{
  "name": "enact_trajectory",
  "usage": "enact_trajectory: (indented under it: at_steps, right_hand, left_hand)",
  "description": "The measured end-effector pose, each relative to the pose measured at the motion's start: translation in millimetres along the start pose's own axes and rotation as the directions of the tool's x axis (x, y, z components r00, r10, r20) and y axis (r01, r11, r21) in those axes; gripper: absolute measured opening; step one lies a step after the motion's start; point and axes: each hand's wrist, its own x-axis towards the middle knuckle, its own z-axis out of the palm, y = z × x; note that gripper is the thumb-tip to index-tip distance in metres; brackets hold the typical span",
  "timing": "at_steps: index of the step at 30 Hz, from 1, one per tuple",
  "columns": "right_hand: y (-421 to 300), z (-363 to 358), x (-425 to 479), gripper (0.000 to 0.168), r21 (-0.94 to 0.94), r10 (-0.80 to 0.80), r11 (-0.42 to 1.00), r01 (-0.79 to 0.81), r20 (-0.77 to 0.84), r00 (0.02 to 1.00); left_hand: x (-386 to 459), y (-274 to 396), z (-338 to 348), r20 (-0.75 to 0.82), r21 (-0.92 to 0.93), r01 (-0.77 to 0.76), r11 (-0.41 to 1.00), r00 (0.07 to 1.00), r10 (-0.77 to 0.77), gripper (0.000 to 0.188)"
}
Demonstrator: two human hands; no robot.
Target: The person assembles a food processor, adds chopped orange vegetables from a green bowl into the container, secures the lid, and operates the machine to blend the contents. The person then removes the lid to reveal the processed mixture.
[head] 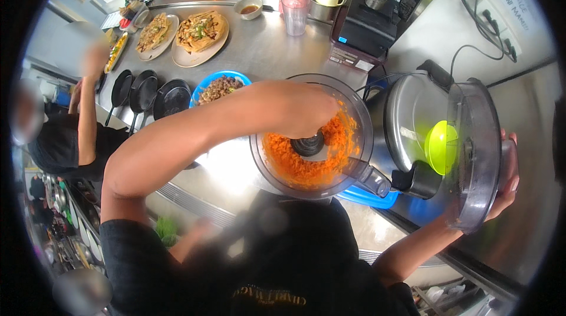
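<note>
A clear food processor bowl (258, 156) stands before me, its inner wall and floor coated with finely chopped orange food (305, 167), probably carrot. My left hand (309, 110) reaches down into it beside the black central hub (308, 145); its fingertips are mostly hidden, so what they hold cannot be told. Out to the right, my right hand (508, 179) grips the clear processor lid (473, 156), tilted on edge, from its far side. Behind the lid lies a lime-green bowl (435, 148) on a steel-topped appliance (402, 117). A blue bowl (227, 75) of chopped brown food sits beyond my left forearm.
Two plates of topped food (201, 32), a sauce bowl (248, 8), a plastic tumbler (295, 15) and a black device (367, 24) stand at the back. Several black skillets (172, 99) lie left, near a co-worker's arm (87, 117). Cables hang at the right wall.
</note>
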Motion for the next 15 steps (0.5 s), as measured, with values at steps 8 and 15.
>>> enact_trajectory:
  at_steps: [8,15]
  right_hand:
    - [10.5,2.6,-1.1,0.075,0.176,0.018,0.984,-0.033,0.089,0.996]
    - [8.1,1.0,-0.2,0.078,0.15,0.032,0.988,-0.042,0.066,0.997]
  left_hand:
    - [-26.2,-4.8,3.4,-0.203,-0.081,-0.114,0.99,0.975,0.095,0.032]
    - [-57.5,24.2,15.4,0.266,0.311,-0.058,0.949,0.964,-0.028,0.023]
